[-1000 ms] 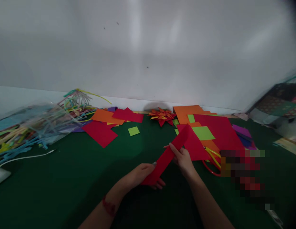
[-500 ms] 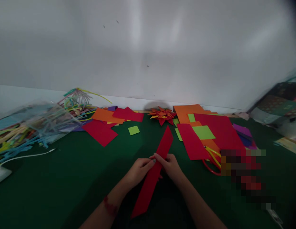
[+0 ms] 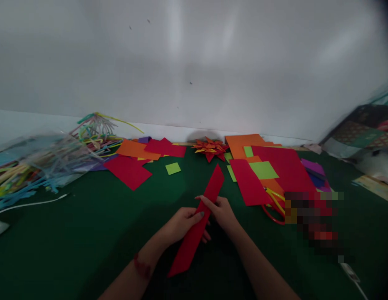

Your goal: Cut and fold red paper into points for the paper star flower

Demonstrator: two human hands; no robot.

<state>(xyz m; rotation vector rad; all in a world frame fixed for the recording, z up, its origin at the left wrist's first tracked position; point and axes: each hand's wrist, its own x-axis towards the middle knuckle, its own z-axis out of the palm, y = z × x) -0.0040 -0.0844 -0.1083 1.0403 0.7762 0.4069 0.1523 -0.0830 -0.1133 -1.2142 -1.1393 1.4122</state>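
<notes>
A long strip of red paper, slanted at both ends, is held diagonally above the green tabletop. My left hand grips its left edge near the middle, thumb on top and fingers partly hidden beneath. From the other side, my right hand pinches the strip slightly higher up, its thumb lying across the face. Beyond the strip's far tip sits a folded red and orange paper flower. To the right lies a red paper rectangle, beside scissors with yellow and red handles.
Loose red paper and a small green square lie at left. Pipe cleaners and a plastic bag fill the far left. Larger red sheets and orange paper spread at right. A white wall rises behind.
The view has shifted slightly, so the things on the table appear a little further left and up. Both hands keep hold of the red strip; more fingertips show under its right edge.
</notes>
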